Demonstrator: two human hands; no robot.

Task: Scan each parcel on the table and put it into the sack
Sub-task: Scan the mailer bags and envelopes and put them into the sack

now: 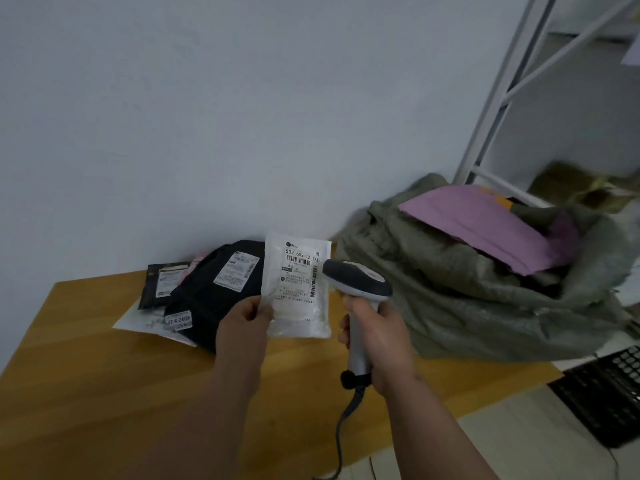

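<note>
One white parcel (298,285) stood mid-frame, pinched by the left hand (244,323); the right hand (375,336) gripped the scanner (356,282) at its label. Scanning seemed underway; next, the sack (450,292), right.

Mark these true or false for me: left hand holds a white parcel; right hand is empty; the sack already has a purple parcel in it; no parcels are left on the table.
1. The left hand holds a white parcel: true.
2. The right hand is empty: false, it grips the scanner.
3. The sack holds a purple parcel: true.
4. No parcels remain on the table: false, a black parcel and others lie there.
</note>
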